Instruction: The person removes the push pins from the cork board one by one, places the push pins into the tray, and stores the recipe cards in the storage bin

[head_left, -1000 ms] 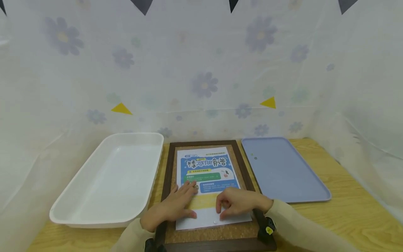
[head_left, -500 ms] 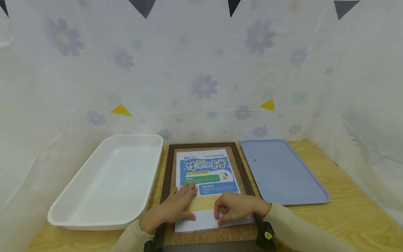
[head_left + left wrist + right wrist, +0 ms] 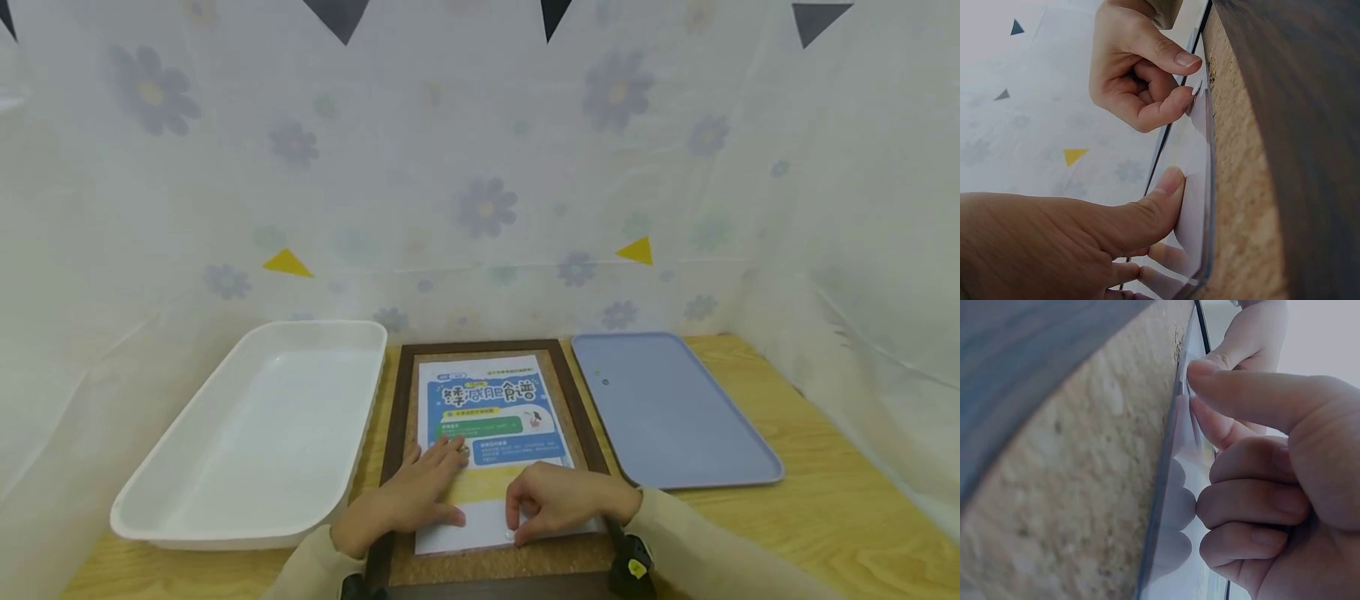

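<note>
Flowered sheeting [image 3: 420, 125] with grey and yellow triangles hangs behind a wood-grain table [image 3: 832, 500]. On the left sits a white tub [image 3: 258, 433], on the right a blue tray [image 3: 682, 421] with a couple of tiny bits [image 3: 605, 382] near its left rim. Between them lies a dark-framed cork board [image 3: 502, 568], and on its cork rests a glossy printed page [image 3: 491, 482], its large heading at the far end and a plain white strip at the near end. The left hand [image 3: 423, 492] lies on the left side of the page, fingers extended, thumb apart. At the near edge, the right hand [image 3: 551, 494] has its fingers curled, thumb and forefinger clamped about a small clear piece [image 3: 1197, 88]. Both sleeves [image 3: 712, 533] are pale, and black devices [image 3: 632, 567] show at the wrists.
</note>
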Available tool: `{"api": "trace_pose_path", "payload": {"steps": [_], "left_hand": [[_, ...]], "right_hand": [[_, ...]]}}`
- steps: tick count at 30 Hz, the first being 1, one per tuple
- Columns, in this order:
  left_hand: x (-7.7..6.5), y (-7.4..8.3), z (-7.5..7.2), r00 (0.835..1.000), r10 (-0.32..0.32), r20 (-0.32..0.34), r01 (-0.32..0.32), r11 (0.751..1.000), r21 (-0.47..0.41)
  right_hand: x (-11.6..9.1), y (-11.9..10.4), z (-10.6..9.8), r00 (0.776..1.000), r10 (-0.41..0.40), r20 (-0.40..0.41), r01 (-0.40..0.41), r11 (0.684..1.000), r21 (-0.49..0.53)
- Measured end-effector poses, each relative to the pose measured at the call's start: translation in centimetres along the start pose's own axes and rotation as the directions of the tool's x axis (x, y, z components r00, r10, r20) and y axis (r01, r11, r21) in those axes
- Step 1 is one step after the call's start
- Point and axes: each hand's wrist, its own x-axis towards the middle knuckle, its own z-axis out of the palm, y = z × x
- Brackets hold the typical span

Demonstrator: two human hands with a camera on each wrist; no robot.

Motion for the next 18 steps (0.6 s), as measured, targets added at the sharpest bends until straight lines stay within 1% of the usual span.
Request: {"api": "trace_pose_path", "payload": {"steps": [3, 8, 13, 18], "left_hand": [[-0.05, 0.07, -0.04, 1.0, -0.003, 0.003, 0.003, 1.0, -0.001], [0.05, -0.09, 0.03, 1.0, 0.011, -0.01, -0.011, 1.0, 0.018], [0.0, -0.08, -0.01, 1.0, 0.014, -0.011, -0.014, 1.0, 0.011], [-0.06, -0.04, -0.06, 1.0, 0.02, -0.011, -0.02, 1.0, 0.004]], "right_hand": [[0.12, -0.01, 0.1, 1.0, 0.005, 0.003, -0.005, 1.0, -0.015], [0.27, 0.02, 0.13, 1.0, -0.001, -0.002, 0.0, 1.0, -0.031], [0.29, -0.18, 0.19, 1.0, -0.01, -0.003, 0.009, 1.0, -0.024], [0.36, -0.24, 0.31, 1.0, -0.011, -0.006, 0.011, 0.999, -0.047]]}}
